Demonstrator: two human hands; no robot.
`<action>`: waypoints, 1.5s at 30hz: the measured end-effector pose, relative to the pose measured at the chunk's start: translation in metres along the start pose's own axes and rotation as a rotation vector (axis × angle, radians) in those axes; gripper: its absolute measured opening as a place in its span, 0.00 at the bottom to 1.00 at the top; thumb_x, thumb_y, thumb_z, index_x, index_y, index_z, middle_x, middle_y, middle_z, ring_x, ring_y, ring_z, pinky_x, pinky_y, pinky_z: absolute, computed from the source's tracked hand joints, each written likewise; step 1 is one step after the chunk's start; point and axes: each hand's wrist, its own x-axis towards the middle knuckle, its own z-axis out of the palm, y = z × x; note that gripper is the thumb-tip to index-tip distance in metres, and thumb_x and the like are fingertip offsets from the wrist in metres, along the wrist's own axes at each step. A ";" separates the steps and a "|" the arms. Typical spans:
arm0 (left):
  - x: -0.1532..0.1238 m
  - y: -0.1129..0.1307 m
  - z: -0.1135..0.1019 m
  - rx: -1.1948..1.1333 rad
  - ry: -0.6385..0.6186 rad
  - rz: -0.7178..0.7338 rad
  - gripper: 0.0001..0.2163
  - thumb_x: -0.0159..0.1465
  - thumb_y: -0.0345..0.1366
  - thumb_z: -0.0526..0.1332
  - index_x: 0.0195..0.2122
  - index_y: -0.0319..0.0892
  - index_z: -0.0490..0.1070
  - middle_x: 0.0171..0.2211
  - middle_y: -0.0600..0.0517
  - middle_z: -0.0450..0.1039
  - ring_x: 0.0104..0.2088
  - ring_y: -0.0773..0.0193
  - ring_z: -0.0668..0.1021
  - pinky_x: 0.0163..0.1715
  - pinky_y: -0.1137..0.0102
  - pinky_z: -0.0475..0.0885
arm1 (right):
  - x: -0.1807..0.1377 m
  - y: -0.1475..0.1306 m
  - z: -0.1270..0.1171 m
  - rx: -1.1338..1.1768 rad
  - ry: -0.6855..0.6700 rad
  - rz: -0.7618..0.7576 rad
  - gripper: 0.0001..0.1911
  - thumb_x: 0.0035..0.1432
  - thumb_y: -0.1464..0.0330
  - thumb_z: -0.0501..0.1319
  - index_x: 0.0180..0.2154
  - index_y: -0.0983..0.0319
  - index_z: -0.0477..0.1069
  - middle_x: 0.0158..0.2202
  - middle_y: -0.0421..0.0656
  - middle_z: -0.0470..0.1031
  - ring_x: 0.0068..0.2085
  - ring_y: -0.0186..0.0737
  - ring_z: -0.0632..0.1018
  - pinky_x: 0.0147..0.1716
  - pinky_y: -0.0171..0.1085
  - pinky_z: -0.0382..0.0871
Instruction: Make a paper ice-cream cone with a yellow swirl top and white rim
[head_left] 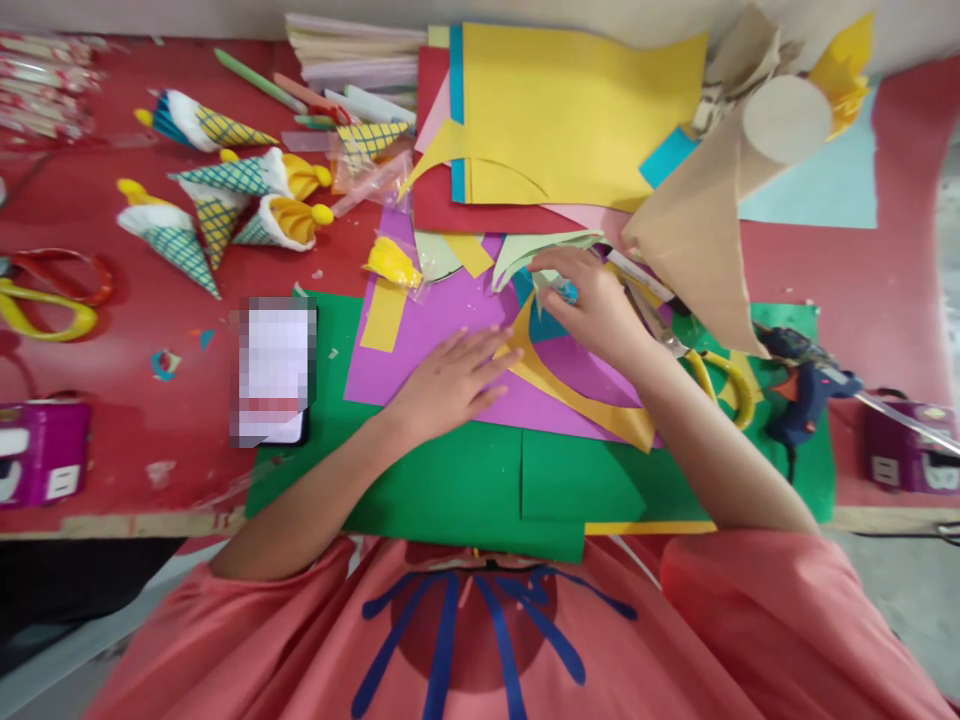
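My left hand [457, 385] lies flat, fingers spread, on the purple sheet [420, 330], its fingertips by a yellow offcut [577, 395] with curved edges. My right hand [589, 300] reaches over a pile of scraps, thumb and forefinger apart. Beside its fingertips is a pale green curved offcut [517, 255]. Blue paper [546, 322] shows beneath this hand, and a small blue patch sits between the fingers, too unclear to name. Yellow-handled scissors [739, 390] lie under the right forearm. A yellow piece in clear wrap [394, 262] rests on the purple sheet.
Small decorated paper cones [180, 250] lie at left, near a phone [274, 370] and more scissors [56, 315]. Stacked yellow sheets [585, 110] are at the back. A large brown cone [697, 220] and a glue gun [806, 395] stand right. Green sheets [442, 480] line the front.
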 end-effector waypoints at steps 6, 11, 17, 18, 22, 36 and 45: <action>-0.003 -0.033 -0.028 0.092 0.368 -0.353 0.17 0.69 0.41 0.55 0.57 0.52 0.73 0.71 0.50 0.57 0.73 0.43 0.55 0.70 0.40 0.49 | -0.007 -0.006 0.023 -0.121 -0.076 -0.085 0.17 0.57 0.76 0.61 0.48 0.56 0.76 0.57 0.48 0.75 0.62 0.58 0.71 0.62 0.60 0.64; -0.001 -0.035 -0.027 0.212 0.404 -0.495 0.24 0.68 0.41 0.56 0.65 0.45 0.63 0.72 0.42 0.50 0.74 0.40 0.49 0.69 0.37 0.46 | -0.011 -0.026 0.035 -0.182 -0.255 -0.168 0.19 0.61 0.73 0.59 0.53 0.62 0.74 0.63 0.52 0.71 0.67 0.59 0.67 0.64 0.61 0.63; 0.015 -0.025 -0.029 0.328 0.224 -0.489 0.22 0.71 0.40 0.51 0.64 0.41 0.64 0.73 0.40 0.49 0.74 0.47 0.52 0.72 0.44 0.44 | -0.034 -0.043 0.031 -0.154 -0.304 -0.169 0.17 0.66 0.70 0.55 0.54 0.63 0.73 0.63 0.54 0.70 0.67 0.55 0.68 0.64 0.59 0.66; 0.018 -0.027 -0.030 0.337 0.218 -0.486 0.22 0.71 0.39 0.51 0.65 0.39 0.62 0.71 0.38 0.52 0.73 0.47 0.54 0.71 0.43 0.45 | -0.040 -0.044 0.028 -0.143 -0.301 -0.169 0.17 0.67 0.69 0.55 0.54 0.63 0.73 0.62 0.54 0.71 0.66 0.55 0.68 0.63 0.59 0.66; 0.027 -0.033 -0.031 0.368 0.261 -0.470 0.22 0.71 0.37 0.50 0.64 0.37 0.64 0.65 0.37 0.64 0.69 0.44 0.63 0.70 0.41 0.47 | -0.068 -0.044 0.016 -0.094 -0.262 -0.126 0.17 0.67 0.69 0.55 0.55 0.62 0.72 0.61 0.53 0.73 0.65 0.53 0.70 0.62 0.57 0.69; -0.012 0.019 -0.045 -0.803 0.022 -0.118 0.08 0.65 0.41 0.64 0.36 0.46 0.81 0.35 0.53 0.81 0.37 0.65 0.82 0.38 0.72 0.77 | -0.094 -0.036 0.009 0.321 0.085 0.282 0.33 0.62 0.62 0.64 0.65 0.52 0.55 0.68 0.52 0.61 0.63 0.49 0.73 0.59 0.50 0.72; 0.004 -0.013 -0.018 -0.930 0.439 -0.387 0.13 0.54 0.36 0.72 0.40 0.42 0.77 0.36 0.51 0.80 0.35 0.69 0.81 0.33 0.77 0.77 | -0.070 -0.037 0.010 0.814 0.043 0.616 0.15 0.53 0.57 0.71 0.37 0.59 0.76 0.33 0.38 0.79 0.30 0.30 0.78 0.30 0.31 0.73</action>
